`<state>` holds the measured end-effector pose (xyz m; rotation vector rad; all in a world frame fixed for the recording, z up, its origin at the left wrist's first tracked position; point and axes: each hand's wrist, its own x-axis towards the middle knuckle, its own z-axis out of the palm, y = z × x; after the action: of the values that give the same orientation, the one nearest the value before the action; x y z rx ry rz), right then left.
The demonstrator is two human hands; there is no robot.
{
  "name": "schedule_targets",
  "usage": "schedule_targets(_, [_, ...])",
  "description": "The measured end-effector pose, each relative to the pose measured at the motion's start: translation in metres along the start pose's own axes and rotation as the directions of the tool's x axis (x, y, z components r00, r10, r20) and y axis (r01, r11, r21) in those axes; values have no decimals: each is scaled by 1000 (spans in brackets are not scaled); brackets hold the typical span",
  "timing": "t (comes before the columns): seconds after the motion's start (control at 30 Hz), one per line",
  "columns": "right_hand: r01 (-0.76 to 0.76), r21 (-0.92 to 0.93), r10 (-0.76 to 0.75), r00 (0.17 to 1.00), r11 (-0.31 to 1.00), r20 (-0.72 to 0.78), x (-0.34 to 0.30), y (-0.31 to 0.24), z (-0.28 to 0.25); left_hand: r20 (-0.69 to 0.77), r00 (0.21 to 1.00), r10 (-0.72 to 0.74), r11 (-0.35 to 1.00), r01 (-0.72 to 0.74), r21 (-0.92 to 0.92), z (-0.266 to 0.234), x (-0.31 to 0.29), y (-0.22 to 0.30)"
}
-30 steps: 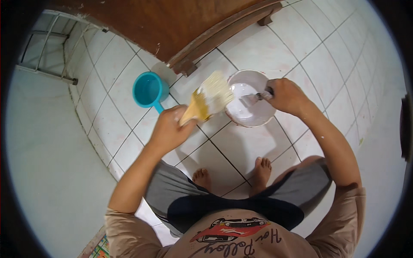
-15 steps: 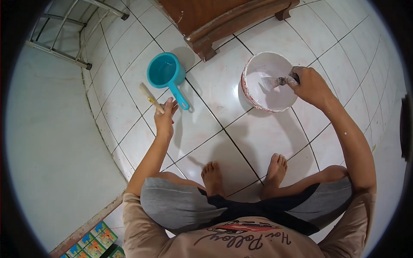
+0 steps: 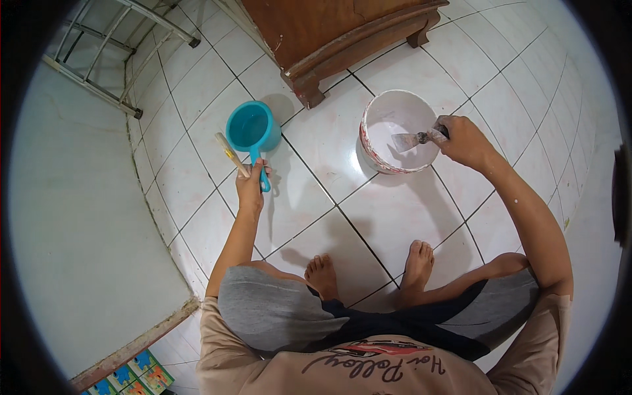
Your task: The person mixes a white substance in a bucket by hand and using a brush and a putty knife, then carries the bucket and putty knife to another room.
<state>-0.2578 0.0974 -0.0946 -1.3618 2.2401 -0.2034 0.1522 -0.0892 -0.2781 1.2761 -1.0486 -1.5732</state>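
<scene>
My left hand (image 3: 249, 187) is closed round the handle of a turquoise plastic water dipper (image 3: 268, 140). The same hand also keeps a thin, pale, flat stick-like tool (image 3: 232, 155) with a yellow mark, pointing up and left beside the dipper; its exact kind is unclear. At the right, my right hand (image 3: 466, 143) grips the dark handle of a putty knife (image 3: 409, 141). Its smeared metal blade hangs over the opening of a white bucket (image 3: 399, 106), whose inside is coated with whitish matter. My right fingers are at the bucket's right rim; whether they touch it is hard to see.
A brown wooden cabinet (image 3: 342, 39) stands on the tiled floor (image 3: 309, 217) beyond the dipper and bucket. A metal rack (image 3: 105, 52) is at the far left, along a pale wall (image 3: 85, 217). Colourful patterned sheeting (image 3: 141, 375) lies at the lower left. My bare feet are near the middle.
My left hand has taken hold of the dipper's handle, which has swung from pointing lower right to nearly straight towards me. The putty knife stays over the bucket. The whole view has shifted slightly.
</scene>
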Motion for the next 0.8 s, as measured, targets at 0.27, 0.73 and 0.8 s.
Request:
schedule_targets(0.27, [46, -35, -46, 999, 998, -4, 8, 6, 2, 54, 996, 77, 965, -88, 246, -7, -32, 23])
schedule_targets(0.73, [-38, -69, 40, 999, 997, 25, 13, 10, 6, 428, 900, -84, 918, -97, 385, 24, -109, 155])
schedule_targets(0.8, [-12, -73, 14, 1000, 997, 28, 14, 9, 6, 460, 884, -83, 910, -121, 397, 41, -115, 173])
